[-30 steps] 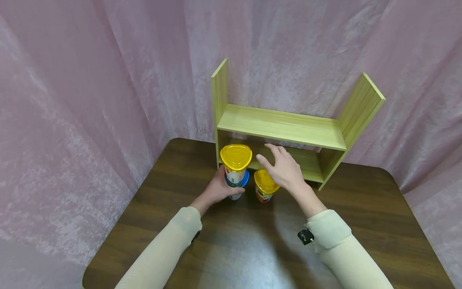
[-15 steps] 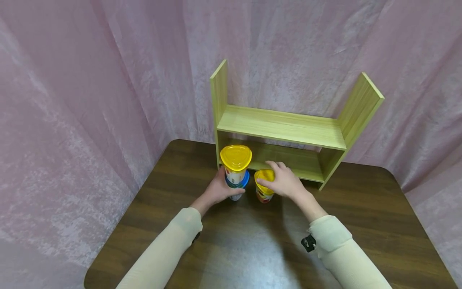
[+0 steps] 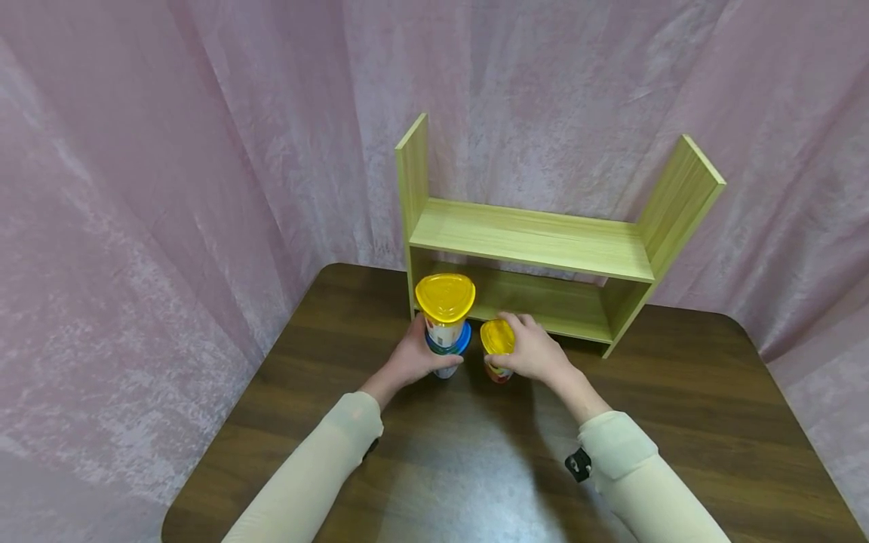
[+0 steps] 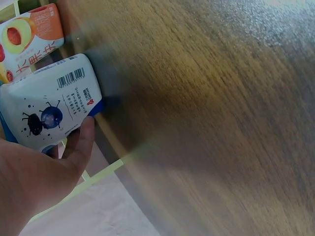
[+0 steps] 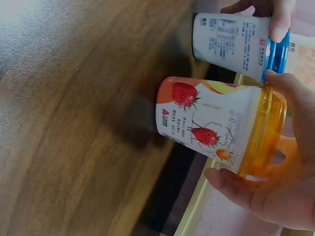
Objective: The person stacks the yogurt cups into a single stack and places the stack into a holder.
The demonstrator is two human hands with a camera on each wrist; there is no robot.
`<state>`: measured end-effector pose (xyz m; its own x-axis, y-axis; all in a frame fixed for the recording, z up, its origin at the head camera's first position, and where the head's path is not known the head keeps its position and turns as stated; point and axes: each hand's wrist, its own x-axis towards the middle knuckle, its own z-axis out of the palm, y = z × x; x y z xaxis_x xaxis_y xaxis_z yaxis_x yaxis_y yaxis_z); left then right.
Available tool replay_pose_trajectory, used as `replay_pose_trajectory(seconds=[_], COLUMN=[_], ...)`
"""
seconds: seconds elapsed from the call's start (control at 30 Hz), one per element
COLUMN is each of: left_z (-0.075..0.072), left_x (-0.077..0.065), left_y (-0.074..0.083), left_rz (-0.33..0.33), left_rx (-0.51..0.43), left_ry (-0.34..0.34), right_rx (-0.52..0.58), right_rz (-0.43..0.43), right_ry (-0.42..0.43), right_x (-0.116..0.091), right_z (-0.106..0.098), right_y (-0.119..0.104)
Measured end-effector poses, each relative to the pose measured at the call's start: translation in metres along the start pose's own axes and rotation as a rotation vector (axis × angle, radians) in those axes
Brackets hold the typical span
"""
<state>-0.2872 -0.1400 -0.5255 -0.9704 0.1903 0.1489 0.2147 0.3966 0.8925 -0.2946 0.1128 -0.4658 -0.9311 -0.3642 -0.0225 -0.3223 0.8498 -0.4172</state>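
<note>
My left hand (image 3: 413, 357) grips a white yogurt cup with a blue lid (image 3: 465, 339), its thumb across the front. This cup (image 4: 49, 105) shows blueberry drawings and a barcode in the left wrist view. Stacked upright on it is a yogurt cup with a yellow lid (image 3: 445, 297). Just to the right, my right hand (image 3: 536, 351) holds another yellow-lidded yogurt cup (image 3: 498, 336) near its lid, thumb in front and fingers behind. Strawberries are printed on that cup (image 5: 202, 123) in the right wrist view. Both lower cups stand on the table, close together.
A light wooden shelf (image 3: 529, 235) with two levels and tall side panels stands right behind the cups. The dark wooden table (image 3: 706, 400) has rounded corners. Pink curtains (image 3: 204, 188) hang behind and to the left.
My right hand has come down from above the right yellow-lidded yogurt cup and now holds it around the lid. The left hand and the stack have stayed put.
</note>
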Motion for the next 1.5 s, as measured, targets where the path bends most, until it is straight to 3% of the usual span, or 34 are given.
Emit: replay_pose_trajectory(seconds=[0.27, 0.8, 1.17, 1.5], left_z=[0.000, -0.001, 0.002, 0.003], left_x=[0.000, -0.002, -0.002, -0.002], left_y=[0.000, 0.007, -0.001, 0.000], left_rz=[0.034, 0.023, 0.027, 0.034], left_rx=[-0.024, -0.027, -0.015, -0.014], left_ry=[0.008, 0.005, 0.017, 0.020], right_rx=[-0.008, 0.018, 0.061, 0.014], right_rz=[-0.008, -0.016, -0.019, -0.025], right_ry=[0.012, 0.015, 0.033, 0.052], right_x=[-0.001, -0.004, -0.001, -0.005], right_z=[0.002, 0.005, 0.011, 0.004], right_y=[0.002, 0.004, 0.006, 0.003])
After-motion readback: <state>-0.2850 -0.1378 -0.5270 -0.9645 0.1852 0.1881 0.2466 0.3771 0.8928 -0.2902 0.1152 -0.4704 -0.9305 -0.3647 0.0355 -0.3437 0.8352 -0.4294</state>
